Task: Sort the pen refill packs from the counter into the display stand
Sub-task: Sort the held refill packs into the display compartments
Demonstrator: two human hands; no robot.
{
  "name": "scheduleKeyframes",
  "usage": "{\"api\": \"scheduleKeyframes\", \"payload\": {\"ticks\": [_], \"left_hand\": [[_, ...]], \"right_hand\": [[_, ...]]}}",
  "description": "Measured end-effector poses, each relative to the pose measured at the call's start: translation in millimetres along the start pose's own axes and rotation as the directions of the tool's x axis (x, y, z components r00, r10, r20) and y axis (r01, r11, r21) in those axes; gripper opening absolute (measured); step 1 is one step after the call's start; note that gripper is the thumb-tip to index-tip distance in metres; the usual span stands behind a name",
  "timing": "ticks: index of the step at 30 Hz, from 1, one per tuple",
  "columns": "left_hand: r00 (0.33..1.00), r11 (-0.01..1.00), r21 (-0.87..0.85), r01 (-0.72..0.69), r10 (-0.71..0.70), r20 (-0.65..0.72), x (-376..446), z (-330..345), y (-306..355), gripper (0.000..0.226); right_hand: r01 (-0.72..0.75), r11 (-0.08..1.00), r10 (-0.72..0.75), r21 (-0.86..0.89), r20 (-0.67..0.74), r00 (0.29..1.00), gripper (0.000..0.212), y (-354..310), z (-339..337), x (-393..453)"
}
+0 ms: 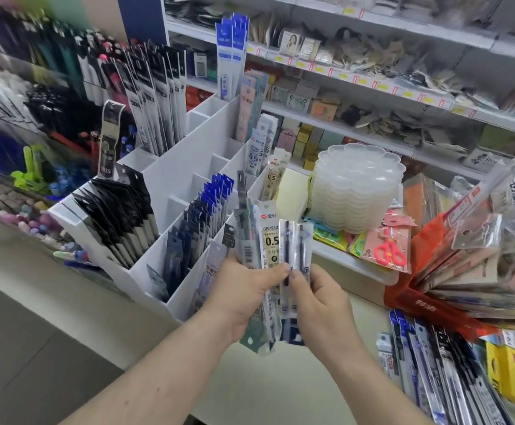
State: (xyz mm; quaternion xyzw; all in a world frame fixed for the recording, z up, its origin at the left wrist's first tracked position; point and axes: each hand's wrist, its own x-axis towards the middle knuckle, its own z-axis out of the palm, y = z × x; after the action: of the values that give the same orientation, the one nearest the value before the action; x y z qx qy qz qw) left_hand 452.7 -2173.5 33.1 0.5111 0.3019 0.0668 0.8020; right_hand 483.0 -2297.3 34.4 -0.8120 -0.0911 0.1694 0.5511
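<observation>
Refill packs (269, 250) stood fanned in my left hand (241, 289), its fingers curled round the bundle, while my right hand (317, 297) pinched the clear blue-ink pack (296, 256) at the fan's right edge. I judged this the picking-out step, just in front of the white display stand (185, 167). Next I needed to pull that pack free and find its matching compartment; more packs (434, 372) lay on the counter (280, 378).

We hold both hands up side by side, just in front of the white display stand (170, 179), bare forearms rising from the lower edge. Our left hand (241, 289) curls round a fanned bundle of refill packs (256, 240), thumb across their front. Our right hand (320, 299) pinches one clear pack (296, 250) beside the bundle, thumb tips nearly touching.
</observation>
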Motion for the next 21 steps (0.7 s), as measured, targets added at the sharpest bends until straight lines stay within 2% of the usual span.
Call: {"api": "scheduleKeyframes", "payload": {"ticks": [3, 7, 9, 11, 14, 18, 21], "left_hand": [[1.0, 1.0, 0.016, -0.01, 0.01, -0.019, 0.0, 0.4, -2.5, 0.037], [1.0, 1.0, 0.015, -0.014, 0.014, -0.01, -1.4, -4.6, 2.3, 0.026], [1.0, 1.0, 0.013, -0.01, 0.01, 0.002, -2.1, -6.7, 5.5, 0.023], [1.0, 1.0, 0.015, -0.008, 0.007, 0.009, -2.8, -7.1, 7.3, 0.024], [1.0, 0.999, 0.045, -0.005, 0.004, 0.016, -2.9, -5.9, 7.0, 0.025], [1.0, 0.997, 0.081, 0.011, -0.013, 0.029, -0.4, -4.6, 7.2, 0.026], [0.999, 0.995, 0.093, 0.028, -0.031, 0.034, 2.0, -4.8, 5.4, 0.032]], "right_hand": [[-0.005, 1.0, 0.005, -0.017, 0.009, 1.0, 0.029, 1.6, 2.3, 0.8], [0.061, 0.998, -0.062, 0.026, 0.032, 0.998, 0.026, -2.0, -9.7, 4.0], [0.076, 0.99, -0.089, 0.118, 0.102, 0.991, 0.019, -6.0, -18.6, 5.2], [0.055, 0.983, -0.094, 0.173, 0.221, 0.971, 0.023, -12.3, -22.4, 4.0], [0.042, 0.989, -0.085, 0.141, 0.309, 0.947, 0.025, -10.9, -21.2, 6.6], [0.032, 0.993, -0.064, 0.114, 0.289, 0.955, 0.021, -8.0, -23.5, 12.8], [0.089, 0.995, -0.1, 0.05, 0.298, 0.949, 0.02, -7.1, -29.5, 16.4]]}}
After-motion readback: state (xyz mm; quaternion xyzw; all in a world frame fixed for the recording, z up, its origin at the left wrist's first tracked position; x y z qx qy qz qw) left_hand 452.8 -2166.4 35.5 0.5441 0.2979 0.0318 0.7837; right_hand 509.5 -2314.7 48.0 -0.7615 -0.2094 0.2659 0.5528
